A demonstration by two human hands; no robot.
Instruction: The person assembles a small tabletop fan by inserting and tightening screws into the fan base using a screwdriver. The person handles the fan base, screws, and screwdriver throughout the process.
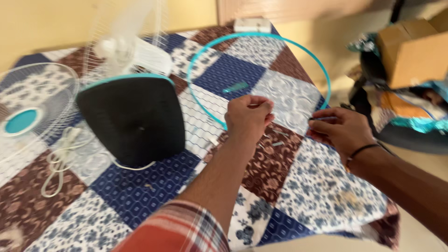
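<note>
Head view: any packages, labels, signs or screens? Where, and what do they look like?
Cardboard box: upper right, off the quilted surface, on a cluttered pile; brown, rectangular, blurred.
Small white box: far edge of the quilt, behind the teal ring; flat, rectangular.
No signs or screens visible.

A thin teal ring (298, 49) lies flat on the patchwork cloth, far and right of centre, open in the middle so the squares show through. A clear mesh fan guard (blurred, hard to trace) rests inside it, its near edge meeting the ring.
</note>
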